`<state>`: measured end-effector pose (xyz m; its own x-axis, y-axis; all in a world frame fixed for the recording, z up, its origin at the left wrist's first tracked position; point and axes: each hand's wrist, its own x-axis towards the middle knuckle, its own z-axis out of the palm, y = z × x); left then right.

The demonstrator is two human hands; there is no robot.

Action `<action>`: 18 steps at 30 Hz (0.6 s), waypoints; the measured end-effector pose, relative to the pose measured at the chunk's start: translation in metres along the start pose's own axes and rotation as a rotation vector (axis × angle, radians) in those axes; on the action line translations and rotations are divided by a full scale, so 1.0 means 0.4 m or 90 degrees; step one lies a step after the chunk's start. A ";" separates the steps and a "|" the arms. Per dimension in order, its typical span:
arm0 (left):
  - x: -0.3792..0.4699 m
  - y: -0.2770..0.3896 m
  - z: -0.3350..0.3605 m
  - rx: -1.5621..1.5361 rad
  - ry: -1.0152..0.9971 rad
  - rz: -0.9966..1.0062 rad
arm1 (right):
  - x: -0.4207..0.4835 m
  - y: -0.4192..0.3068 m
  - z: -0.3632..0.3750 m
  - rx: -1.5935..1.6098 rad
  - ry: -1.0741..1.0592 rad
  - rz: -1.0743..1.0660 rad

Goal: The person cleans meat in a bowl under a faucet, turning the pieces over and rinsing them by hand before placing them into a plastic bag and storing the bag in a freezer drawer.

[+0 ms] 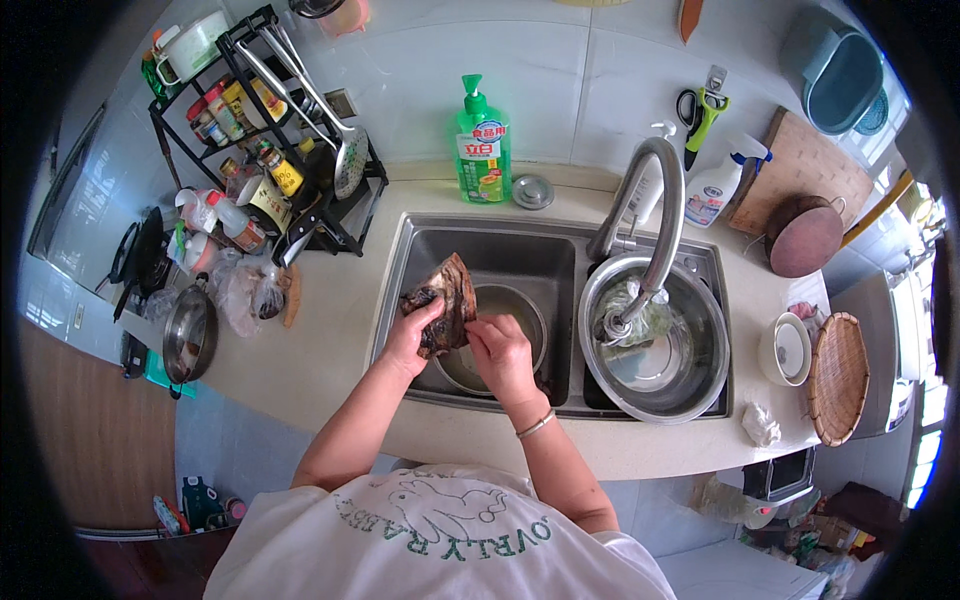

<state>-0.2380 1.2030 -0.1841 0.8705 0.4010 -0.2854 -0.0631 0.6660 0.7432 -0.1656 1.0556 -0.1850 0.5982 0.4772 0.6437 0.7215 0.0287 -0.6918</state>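
Observation:
My left hand (411, 337) grips a dark brown slab, seemingly cured meat (450, 307), above the left sink basin (495, 247). The fingertips of my right hand (501, 349) are pinched together at the slab's lower right edge; whether they hold a small piece of it cannot be seen. Under both hands a round metal bowl (534, 315) stands in that basin, partly hidden by them. Over the right basin sits a large stainless steel bowl (652, 411) with water and a clear plastic bag of something green (637, 319). The faucet (670, 225) reaches down into it.
Behind the sink stand a green detergent pump bottle (481, 157), a metal sink strainer (533, 192) and a spray bottle (711, 187). A black spice rack (292, 127) and a frying pan (190, 334) are at left. A white bowl (784, 349) and a woven tray (838, 379) lie at right.

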 end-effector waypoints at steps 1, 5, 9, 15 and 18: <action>0.000 -0.007 -0.001 0.007 0.014 -0.004 | -0.008 -0.001 0.004 -0.001 -0.012 -0.005; -0.008 -0.041 0.013 0.011 0.067 -0.013 | 0.022 0.036 0.022 0.013 0.030 0.045; -0.010 -0.027 0.008 -0.008 0.041 0.012 | -0.024 0.022 0.017 0.016 -0.015 0.022; -0.004 -0.042 0.003 -0.010 0.055 -0.016 | -0.001 0.068 0.021 -0.003 0.006 0.051; 0.003 -0.033 0.004 -0.011 0.042 -0.011 | 0.011 0.059 0.024 0.005 0.015 0.047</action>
<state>-0.2355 1.1939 -0.1933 0.8376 0.4299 -0.3372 -0.0578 0.6834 0.7277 -0.1492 1.0668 -0.2018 0.6581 0.4578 0.5978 0.6722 0.0005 -0.7403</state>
